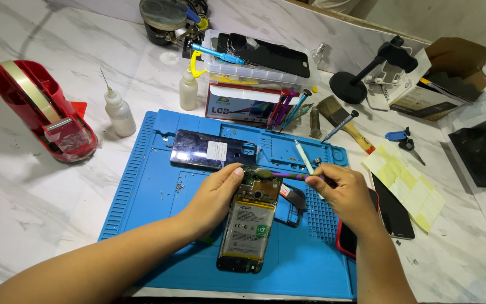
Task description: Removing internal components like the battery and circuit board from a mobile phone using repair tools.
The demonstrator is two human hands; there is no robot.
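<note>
White marble-patterned tabletop [40,214] carried everything; its left half held only a red desktop tape dispenser [40,112] and two small white squeeze bottles with needle tips [118,110], well apart from the work.

Blue ribbed silicone repair mat [158,225] lay at the centre, near edge close to the table's front. Its raised ribs and shallow trays presumably kept small parts from rolling off; a scatter of tiny screws [180,184] sat on it just left of the phone.

Opened smartphone with back removed, white battery and green board exposed [248,225], lay face down, lengthwise, mid-mat. Dark glossy back cover [212,149] sat above it, clear of the hands.

Left hand [215,197] pressed against the phone's upper left edge, thumb and fingers closed on the frame, judged to be steadying it. Right hand [347,194] pinched a thin purple-handled screwdriver [288,175] in a narrow fingertip grip, tip resting on the board's top end; shaft lay nearly flat.

Small black detached plastic bracket [291,205] lay touching the phone's right side, under the right wrist's path.

Room: open mat below and left of the phone. Right side was crowded: red-cased phone [345,239], dark screen panel [395,214], yellow sticky-note sheet [406,186] near the right forearm. Tool rack of coloured drivers [285,107] stood behind.
</note>
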